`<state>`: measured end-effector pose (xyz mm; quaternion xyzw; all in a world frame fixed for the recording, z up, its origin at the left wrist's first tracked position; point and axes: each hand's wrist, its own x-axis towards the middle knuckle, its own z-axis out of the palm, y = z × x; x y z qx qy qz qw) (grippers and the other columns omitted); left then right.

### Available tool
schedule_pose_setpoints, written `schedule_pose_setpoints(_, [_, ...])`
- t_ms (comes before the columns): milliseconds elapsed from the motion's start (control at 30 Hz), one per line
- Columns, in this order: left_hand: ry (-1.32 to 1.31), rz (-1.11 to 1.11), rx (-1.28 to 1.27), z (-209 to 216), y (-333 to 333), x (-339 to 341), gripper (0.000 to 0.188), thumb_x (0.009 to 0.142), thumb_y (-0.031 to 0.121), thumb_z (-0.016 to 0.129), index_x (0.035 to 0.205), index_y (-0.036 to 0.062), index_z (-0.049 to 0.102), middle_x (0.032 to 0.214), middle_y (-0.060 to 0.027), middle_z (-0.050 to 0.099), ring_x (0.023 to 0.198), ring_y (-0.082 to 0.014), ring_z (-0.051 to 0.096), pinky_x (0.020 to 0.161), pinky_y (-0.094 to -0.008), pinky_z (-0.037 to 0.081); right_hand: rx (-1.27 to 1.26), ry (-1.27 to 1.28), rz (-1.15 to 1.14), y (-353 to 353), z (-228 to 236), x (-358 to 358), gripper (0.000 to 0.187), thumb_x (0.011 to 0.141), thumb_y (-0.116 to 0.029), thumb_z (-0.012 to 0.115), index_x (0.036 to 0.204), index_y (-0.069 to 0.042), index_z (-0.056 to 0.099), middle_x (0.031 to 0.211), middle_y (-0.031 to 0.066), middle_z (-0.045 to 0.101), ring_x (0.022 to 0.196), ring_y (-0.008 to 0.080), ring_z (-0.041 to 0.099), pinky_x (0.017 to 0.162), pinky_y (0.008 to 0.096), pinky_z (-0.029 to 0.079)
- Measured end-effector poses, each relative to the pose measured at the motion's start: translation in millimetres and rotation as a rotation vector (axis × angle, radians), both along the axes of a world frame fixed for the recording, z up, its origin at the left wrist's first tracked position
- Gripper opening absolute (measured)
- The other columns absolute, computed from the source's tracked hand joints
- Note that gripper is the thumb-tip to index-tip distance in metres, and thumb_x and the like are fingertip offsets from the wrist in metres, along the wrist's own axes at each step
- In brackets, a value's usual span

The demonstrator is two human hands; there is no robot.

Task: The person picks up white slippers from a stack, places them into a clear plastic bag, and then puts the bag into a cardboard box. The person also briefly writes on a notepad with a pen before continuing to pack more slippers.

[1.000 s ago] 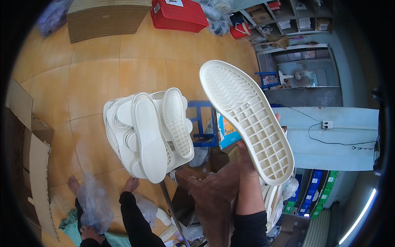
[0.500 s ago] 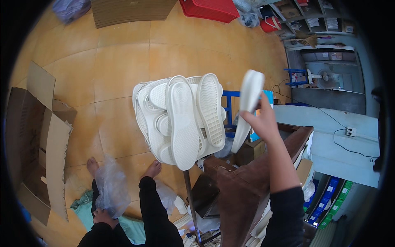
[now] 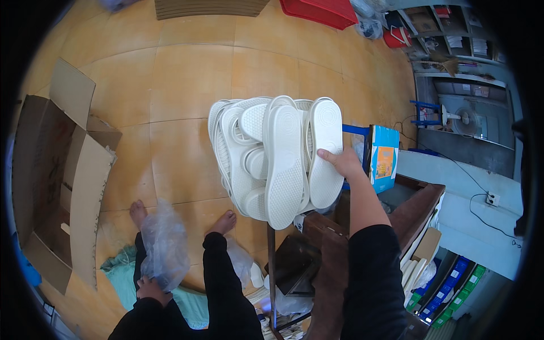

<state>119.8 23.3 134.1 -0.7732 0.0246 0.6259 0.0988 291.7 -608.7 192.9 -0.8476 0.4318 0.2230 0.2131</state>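
Note:
A white shoe sole (image 3: 326,184) is gripped at its right edge by my right hand (image 3: 344,164), thumb on its upper face. It lies against the right side of a pile of white shoe soles (image 3: 243,164), some showing their patterned faces, others stacked beneath and partly hidden. Another sole (image 3: 284,170) lies lengthwise on top, beside the held one. Down by my leg, my left hand (image 3: 152,289) has its fingers curled at the lower part of a clear plastic bag (image 3: 164,243).
An open cardboard box (image 3: 85,198) stands at the left. Right of the pile are a blue carton (image 3: 385,156) and a brown covered surface (image 3: 416,204). A metal post (image 3: 271,272) rises below the pile. A red crate (image 3: 323,12) sits at the far side.
My right hand has brought the sole leftward from beside the pile, turned it face up and laid it against the pile's right side. My left hand stays by the bag.

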Motion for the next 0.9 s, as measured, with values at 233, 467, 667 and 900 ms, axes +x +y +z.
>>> schedule_pose_setpoints(233, [-0.008, 0.04, -0.01, 0, 6, 10, 0.085, 0.069, 0.053, 0.081, 0.133, 0.0033, 0.057, 0.145, -0.0233, 0.042, 0.132, -0.0445, 0.041, 0.106, -0.0469, 0.046, -0.199, -0.12, 0.109, 17, 42, 14, 0.077, 0.069, -0.051, 0.088, 0.116, 0.007, 0.067, 0.105, 0.0244, 0.072, 0.089, 0.0341, 0.073, 0.082, 0.0413, 0.057])
schedule_pose_setpoints(467, [-0.192, 0.071, -0.22, -12, 35, -1, 0.036, 0.081, 0.031, 0.07, 0.109, 0.0075, 0.073, 0.13, -0.02, 0.056, 0.13, -0.0405, 0.044, 0.097, -0.0525, 0.05, 0.529, -0.321, -0.122, 85, 59, 4, 0.077, 0.081, -0.05, 0.08, 0.124, 0.012, 0.06, 0.106, 0.0236, 0.071, 0.091, 0.0288, 0.072, 0.081, 0.0375, 0.057])
schedule_pose_setpoints(667, [-0.329, 0.69, -0.747, -13, -49, 46, 0.029, 0.085, 0.015, 0.067, 0.105, -0.0065, 0.068, 0.099, -0.0257, 0.07, 0.089, -0.0441, 0.067, 0.086, -0.0454, 0.053, 0.238, -0.265, -0.117, 115, 9, -24, 0.07, 0.089, -0.051, 0.072, 0.13, 0.004, 0.061, 0.115, 0.0193, 0.07, 0.103, 0.0227, 0.067, 0.093, 0.0343, 0.051])
schedule_pose_setpoints(900, [-0.57, 0.927, -1.183, -18, -278, 154, 0.033, 0.098, 0.029, 0.054, 0.097, -0.001, 0.068, 0.084, -0.0239, 0.068, 0.083, -0.0413, 0.065, 0.081, -0.0444, 0.051, 0.533, -0.43, -0.208, 96, 0, -25, 0.077, 0.085, -0.05, 0.075, 0.138, 0.002, 0.054, 0.126, 0.0181, 0.064, 0.12, 0.027, 0.06, 0.101, 0.0369, 0.047])
